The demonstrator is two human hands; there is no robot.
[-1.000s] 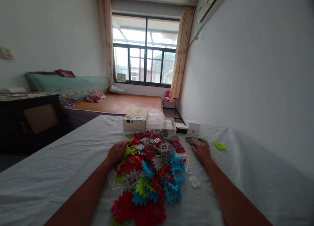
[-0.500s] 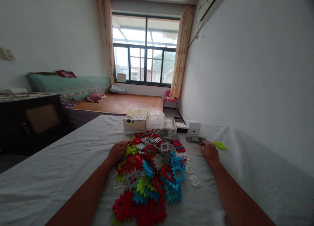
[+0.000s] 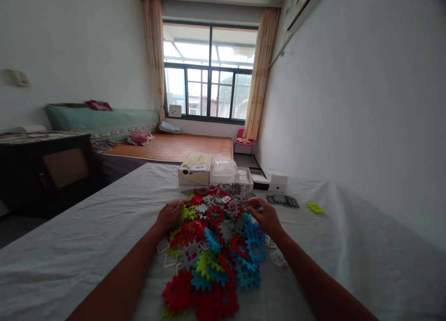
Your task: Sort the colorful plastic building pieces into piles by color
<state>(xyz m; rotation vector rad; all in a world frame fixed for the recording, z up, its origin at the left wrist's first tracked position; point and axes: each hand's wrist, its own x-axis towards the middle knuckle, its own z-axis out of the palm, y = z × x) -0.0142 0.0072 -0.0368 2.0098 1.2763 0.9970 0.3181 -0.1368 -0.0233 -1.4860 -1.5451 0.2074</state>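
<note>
A heap of plastic interlocking tiles in red (image 3: 186,291), blue (image 3: 256,249), lime green (image 3: 205,264) and grey (image 3: 226,232) lies before me, some with square or round openings. My left hand (image 3: 170,215) rests at the heap's upper left side, fingers closed, next to a green tile (image 3: 188,212); what they hold is hidden. My right hand (image 3: 265,215) is over the heap's upper right side, thumb and fingers apart near the grey tiles. To its right lie several joined grey tiles (image 3: 283,200) and a lone lime green tile (image 3: 315,208).
Thin white window-grid pieces (image 3: 278,258) lie beside the heap on the grey cloth (image 3: 104,228). Behind it stand a yellow cartoon box (image 3: 195,169), a clear plastic container (image 3: 224,171) and a small white box (image 3: 278,183). Farther back is a bed (image 3: 177,147).
My right hand has left the grey tiles at the right and moved left to the heap. My left hand stays at the heap's left side. The view has shifted slightly.
</note>
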